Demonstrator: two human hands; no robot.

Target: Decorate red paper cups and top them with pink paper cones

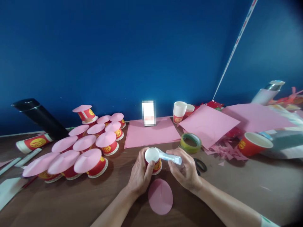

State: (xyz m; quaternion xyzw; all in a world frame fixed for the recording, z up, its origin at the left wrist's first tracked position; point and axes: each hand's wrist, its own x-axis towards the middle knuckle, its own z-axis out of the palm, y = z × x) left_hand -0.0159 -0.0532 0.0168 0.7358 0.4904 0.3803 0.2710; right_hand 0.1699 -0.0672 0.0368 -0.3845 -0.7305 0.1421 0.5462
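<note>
My left hand [141,171] is wrapped round a red paper cup [157,167] with yellow print, which stands upside down on the table with its white base facing up. In my right hand [186,170] is a glue stick [172,158], a pale tube lying across my fingers. Its tip meets the right edge of the cup's base; whether it presses on it I cannot tell. Just in front of the cup lies a pink paper disc [160,197] with a crease running from its middle. Scissors [200,165] lie partly hidden behind my right hand.
Several upturned cups with pink paper cones [87,160] crowd the left, beside a black flask [40,116]. Behind my hands are pink sheets [151,135], a phone [148,113] and a tape roll [190,142]. White cups [180,108], paper scraps [227,150] and a red cup [254,145] stand right.
</note>
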